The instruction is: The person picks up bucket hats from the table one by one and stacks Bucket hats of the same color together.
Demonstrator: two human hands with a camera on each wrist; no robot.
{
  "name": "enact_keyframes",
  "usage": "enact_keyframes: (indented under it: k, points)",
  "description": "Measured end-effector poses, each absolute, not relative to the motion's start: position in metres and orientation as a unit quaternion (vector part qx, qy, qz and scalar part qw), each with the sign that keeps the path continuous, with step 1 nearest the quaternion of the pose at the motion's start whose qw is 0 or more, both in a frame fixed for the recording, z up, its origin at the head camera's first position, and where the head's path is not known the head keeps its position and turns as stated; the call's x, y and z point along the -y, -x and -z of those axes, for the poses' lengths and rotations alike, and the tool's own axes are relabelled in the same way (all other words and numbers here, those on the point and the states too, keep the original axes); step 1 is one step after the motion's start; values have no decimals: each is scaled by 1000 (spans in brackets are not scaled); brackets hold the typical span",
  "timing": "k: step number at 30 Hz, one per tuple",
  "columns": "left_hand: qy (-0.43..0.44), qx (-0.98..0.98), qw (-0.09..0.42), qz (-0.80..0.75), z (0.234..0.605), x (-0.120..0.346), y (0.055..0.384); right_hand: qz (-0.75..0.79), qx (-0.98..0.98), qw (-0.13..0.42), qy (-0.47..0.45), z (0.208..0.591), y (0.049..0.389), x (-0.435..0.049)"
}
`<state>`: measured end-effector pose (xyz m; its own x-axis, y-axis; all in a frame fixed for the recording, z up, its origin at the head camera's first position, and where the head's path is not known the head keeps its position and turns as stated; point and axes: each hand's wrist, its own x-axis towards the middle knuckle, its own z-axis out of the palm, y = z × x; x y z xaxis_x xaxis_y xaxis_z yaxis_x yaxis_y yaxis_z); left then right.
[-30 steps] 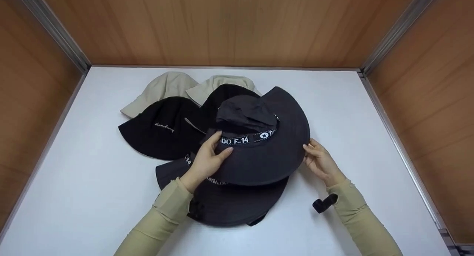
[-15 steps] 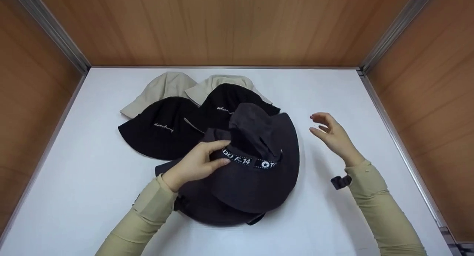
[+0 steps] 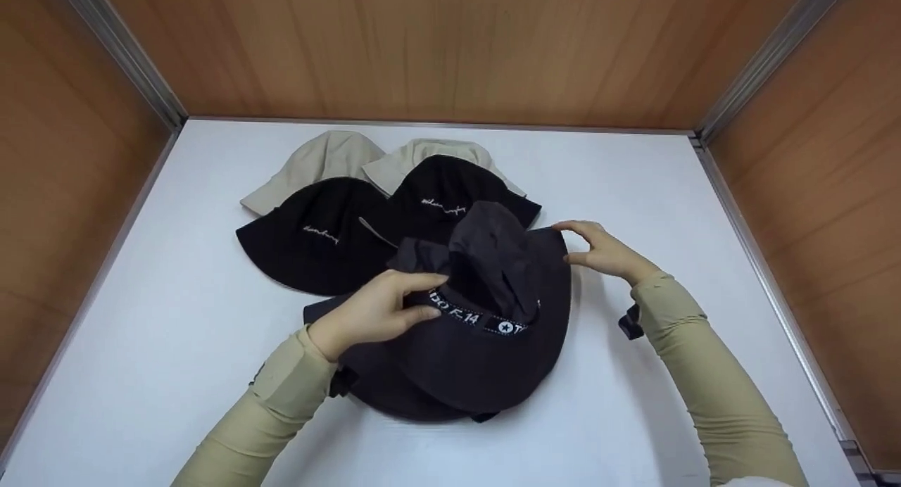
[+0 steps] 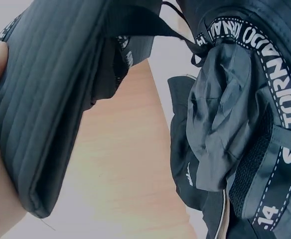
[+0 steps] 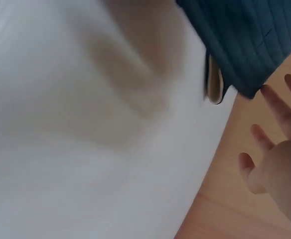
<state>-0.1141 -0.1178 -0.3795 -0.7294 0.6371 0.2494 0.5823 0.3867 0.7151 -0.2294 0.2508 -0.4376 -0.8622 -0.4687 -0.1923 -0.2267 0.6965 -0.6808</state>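
Note:
A dark grey wide-brimmed hat [image 3: 486, 374] lies tilted with its crumpled crown and lettered band showing. My left hand [image 3: 373, 314] pinches it near the band, thumb and index finger apart on either side of the folded edge. At the brim's upper right edge, my right hand [image 3: 605, 251] touches the fabric with extended fingers. In the right wrist view its fingers are spread, one fingertip meeting the brim's corner [image 5: 252, 82]. Beneath this hat lies another dark wide-brimmed hat [image 3: 405, 395], mostly covered. The left wrist view shows the lettered band [image 4: 280, 89] up close.
Two black bucket hats [image 3: 317, 241] with white script lie behind and to the left, the right one partly covered. Two beige hats [image 3: 331, 156] sit behind those. The white tabletop [image 3: 633, 170] is bounded by wooden panels [image 3: 450, 51] at the back and sides.
The grey hat has come down and toward me over the lower hat. My right hand left the brim's lower right edge, moved up, then came back to its upper right edge.

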Motion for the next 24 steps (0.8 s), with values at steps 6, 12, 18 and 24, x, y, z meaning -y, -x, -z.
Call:
enact_keyframes:
  k: [6, 12, 18, 24]
  points:
    - [-375, -832, 39, -408, 378, 117, 114, 307, -909, 161, 232, 442, 233, -248]
    - [-415, -821, 18, -391, 377, 121, 115, 272, -918, 158, 240, 433, 238, -237]
    - [-399, -835, 29, -377, 377, 136, 118, 290, -902, 237, 215, 426, 242, -249]
    - [-320, -866, 82, -376, 381, 156, 124, 373, -875, 253, 175, 423, 234, -267]
